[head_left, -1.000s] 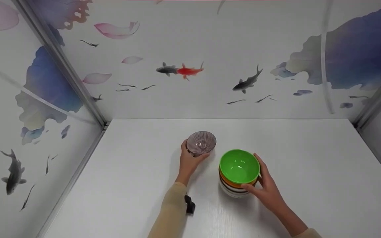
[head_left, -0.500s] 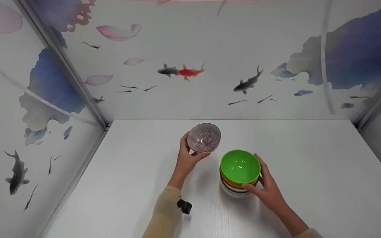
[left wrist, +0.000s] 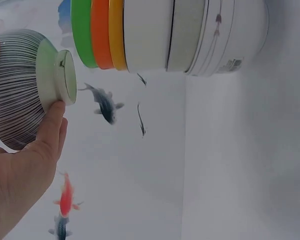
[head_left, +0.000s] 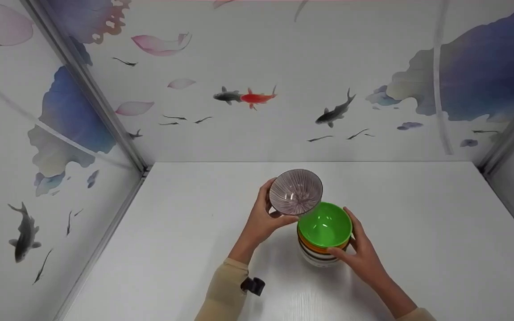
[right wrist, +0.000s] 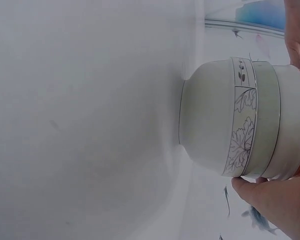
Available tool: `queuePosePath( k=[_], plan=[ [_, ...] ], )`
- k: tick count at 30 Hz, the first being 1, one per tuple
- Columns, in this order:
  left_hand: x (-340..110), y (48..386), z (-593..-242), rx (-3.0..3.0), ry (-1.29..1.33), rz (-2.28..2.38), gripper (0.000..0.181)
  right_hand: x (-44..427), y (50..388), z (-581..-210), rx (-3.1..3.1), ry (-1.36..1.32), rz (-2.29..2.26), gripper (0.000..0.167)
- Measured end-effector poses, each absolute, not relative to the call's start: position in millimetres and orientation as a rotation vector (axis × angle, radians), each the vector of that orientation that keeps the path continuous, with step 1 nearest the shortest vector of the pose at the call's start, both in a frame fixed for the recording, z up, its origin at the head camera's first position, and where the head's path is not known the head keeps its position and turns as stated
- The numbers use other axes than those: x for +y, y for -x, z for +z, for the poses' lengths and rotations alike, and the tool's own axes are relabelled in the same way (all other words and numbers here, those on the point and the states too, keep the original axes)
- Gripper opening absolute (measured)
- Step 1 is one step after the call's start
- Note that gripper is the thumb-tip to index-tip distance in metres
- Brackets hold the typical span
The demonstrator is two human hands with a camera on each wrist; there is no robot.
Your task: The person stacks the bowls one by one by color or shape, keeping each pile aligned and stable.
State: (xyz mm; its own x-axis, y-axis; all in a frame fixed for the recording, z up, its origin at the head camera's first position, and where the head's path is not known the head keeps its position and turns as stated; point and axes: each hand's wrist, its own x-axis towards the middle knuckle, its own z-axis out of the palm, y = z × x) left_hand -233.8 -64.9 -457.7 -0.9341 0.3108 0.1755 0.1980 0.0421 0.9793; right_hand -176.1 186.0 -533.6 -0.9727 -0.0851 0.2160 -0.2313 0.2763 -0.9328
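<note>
My left hand grips a striped purplish-grey bowl by its side, thumb near the rim. In the left wrist view the striped bowl has a pale foot, and fingers touch that foot. The bowl is held tilted, up beside and partly over the far left rim of a green bowl. That green bowl tops a stack of several nested bowls, with orange, yellow and white ones below. My right hand holds the stack at its right side. A leaf-patterned white bowl is at the stack's bottom.
The stack stands on a white table. White walls printed with fish and lotus leaves enclose the left, back and right sides. A small black device sits at the left sleeve.
My left hand has raised the striped bowl from near the table and carried it right, to the green bowl's rim. The right hand and stack have hardly moved.
</note>
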Motion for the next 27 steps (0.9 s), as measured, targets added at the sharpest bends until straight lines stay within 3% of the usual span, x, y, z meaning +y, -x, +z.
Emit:
queuePosePath(
  k=[11, 27],
  plan=[
    [-49, 221, -460, 2.259, -0.709, 1.838, 0.101, 185, 176, -532, -2.429, -0.284, 1.767, 0.097],
    [-35, 212, -460, 2.677, -0.854, 1.278, 0.110, 186, 175, -531, -2.389, -0.332, 1.704, 0.099]
  ],
)
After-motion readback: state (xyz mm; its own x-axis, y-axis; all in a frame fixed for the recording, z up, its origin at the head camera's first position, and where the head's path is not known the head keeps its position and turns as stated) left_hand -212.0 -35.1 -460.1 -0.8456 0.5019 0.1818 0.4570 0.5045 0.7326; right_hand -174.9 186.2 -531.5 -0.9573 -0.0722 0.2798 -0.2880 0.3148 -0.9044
